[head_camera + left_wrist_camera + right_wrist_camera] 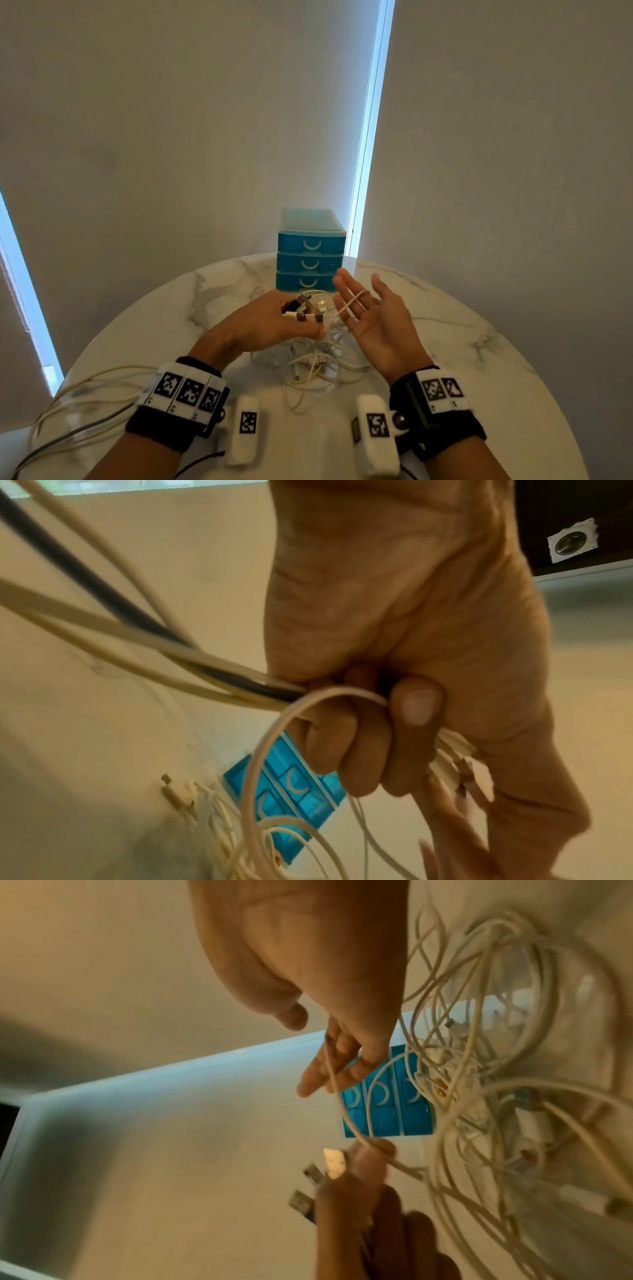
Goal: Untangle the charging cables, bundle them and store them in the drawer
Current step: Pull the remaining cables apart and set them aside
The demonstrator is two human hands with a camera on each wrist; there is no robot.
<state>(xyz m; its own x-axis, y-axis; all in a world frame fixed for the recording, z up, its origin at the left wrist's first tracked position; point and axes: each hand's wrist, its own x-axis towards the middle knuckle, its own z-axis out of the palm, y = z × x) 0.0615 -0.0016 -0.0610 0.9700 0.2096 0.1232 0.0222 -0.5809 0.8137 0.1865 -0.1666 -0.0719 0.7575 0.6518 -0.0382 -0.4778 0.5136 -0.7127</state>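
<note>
My left hand point(294, 320) grips a bunch of charging cable ends, and their USB plugs point(303, 308) stick out past the fingers. In the left wrist view the fist point(373, 737) is closed round white and black cables point(137, 642). My right hand point(361, 301) is held palm up with straight fingers. One white cable point(351, 301) lies looped over those fingers point(325, 1074) and runs to my left thumb. The remaining white cables lie in a tangle point(315, 363) on the table beneath both hands. The blue three-drawer unit point(310, 255) stands just behind, all drawers closed.
The round marble table point(462, 342) holds everything. Several long cables point(85, 401) trail from my left hand over the table's left edge. A wall with blinds stands right behind the drawer unit.
</note>
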